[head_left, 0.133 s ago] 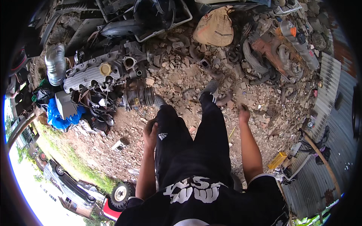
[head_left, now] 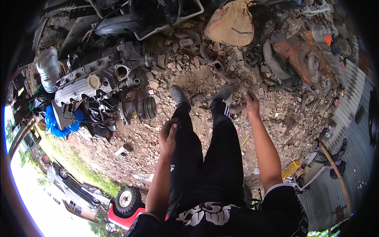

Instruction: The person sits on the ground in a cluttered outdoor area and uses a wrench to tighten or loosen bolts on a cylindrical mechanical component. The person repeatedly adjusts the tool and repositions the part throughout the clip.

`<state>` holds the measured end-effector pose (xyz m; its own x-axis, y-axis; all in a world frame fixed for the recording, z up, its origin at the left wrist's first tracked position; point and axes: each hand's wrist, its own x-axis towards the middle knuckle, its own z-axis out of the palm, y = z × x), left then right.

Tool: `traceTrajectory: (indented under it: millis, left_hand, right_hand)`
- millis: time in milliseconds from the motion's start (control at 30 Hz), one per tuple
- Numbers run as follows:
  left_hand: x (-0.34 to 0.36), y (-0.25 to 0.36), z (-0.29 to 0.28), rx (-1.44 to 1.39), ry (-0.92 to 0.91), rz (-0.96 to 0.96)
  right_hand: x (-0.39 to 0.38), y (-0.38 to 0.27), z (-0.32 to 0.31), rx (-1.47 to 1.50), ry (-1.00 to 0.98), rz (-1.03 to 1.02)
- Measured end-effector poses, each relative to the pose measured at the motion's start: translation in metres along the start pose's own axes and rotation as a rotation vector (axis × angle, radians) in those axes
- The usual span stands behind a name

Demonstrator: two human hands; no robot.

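My left hand [head_left: 167, 138] is in front of my left thigh, fingers curled close together, darkened at the tips; whether anything is inside is hidden. My right hand [head_left: 251, 103] hangs right of my legs, loosely curved with fingers apart and nothing visible held, near a rusty curved pipe [head_left: 237, 109] on the rubble. Left of my feet, in grey footwear [head_left: 221, 94], lies a round flanged metal part [head_left: 138, 106]. Beside it sits a grey engine [head_left: 81, 89] with a cream cap [head_left: 94, 81].
Scattered rusty parts [head_left: 288, 51], a brown sack [head_left: 229, 25] and black junk [head_left: 146, 15] line the far side. A blue bag [head_left: 59, 126] is left. Corrugated sheeting [head_left: 323, 209] and a yellow crate [head_left: 291, 169] are right. A tyred wheel [head_left: 127, 200] and parked vehicle [head_left: 75, 181] appear lower left.
Both hands have swung up and forward in the picture, the left one rightward. My left foot has stepped forward, out from beside the flanged part, and the view has shifted slightly.
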<state>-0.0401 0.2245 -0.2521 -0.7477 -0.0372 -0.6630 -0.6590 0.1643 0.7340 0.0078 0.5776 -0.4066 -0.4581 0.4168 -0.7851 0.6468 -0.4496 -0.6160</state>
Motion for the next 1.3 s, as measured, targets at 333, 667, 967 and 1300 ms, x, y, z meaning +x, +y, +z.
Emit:
traceTrajectory:
  millis: [333,667,967,1300]
  left_hand:
    - [0.205,-0.194,0.125,0.253,0.145,-0.156]
    - [0.276,-0.13,0.135,0.258,0.028,-0.206]
    - [0.271,-0.12,0.158,0.347,-0.086,-0.15]
    - [0.269,-0.144,0.161,0.21,-0.089,-0.248]
  right_hand:
    - [0.277,0.08,0.204,-1.241,-0.316,-0.462]
    - [0.425,0.127,0.284,-1.454,-0.357,-0.705]
    - [0.411,0.108,0.245,-1.417,-0.308,-1.015]
    - [0.37,0.1,0.235,-1.059,-0.083,-0.773]
